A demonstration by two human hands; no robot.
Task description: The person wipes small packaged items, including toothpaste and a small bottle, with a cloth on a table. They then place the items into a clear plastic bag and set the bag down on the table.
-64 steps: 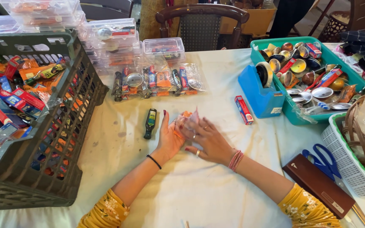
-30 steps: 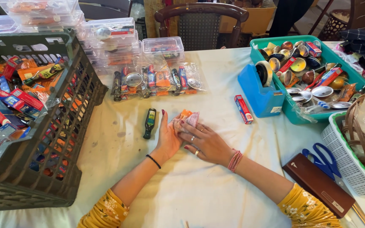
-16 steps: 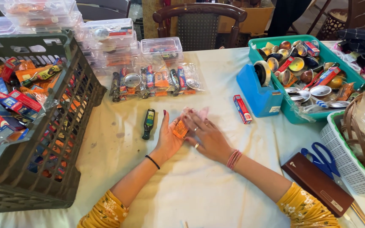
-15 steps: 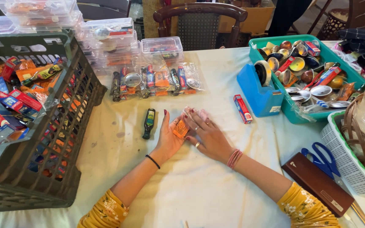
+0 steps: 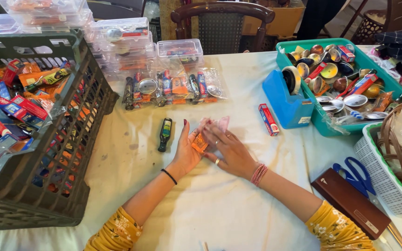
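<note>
Dark crate (image 5: 33,139) sits at the table's left edge, small dark bottle (image 5: 164,134) lies toward the middle. Left hand (image 5: 186,151) and right hand (image 5: 229,151) together pinch an orange packet (image 5: 200,142), fingers closed on it. Teal bin (image 5: 345,83) near the right edge.

Both arms wear short yellow floral-print sleeves. The left hand (image 5: 186,153) has dark red nail polish and a thin black wristband; the right hand (image 5: 231,153) wears rings and pink-red bangles.
</note>
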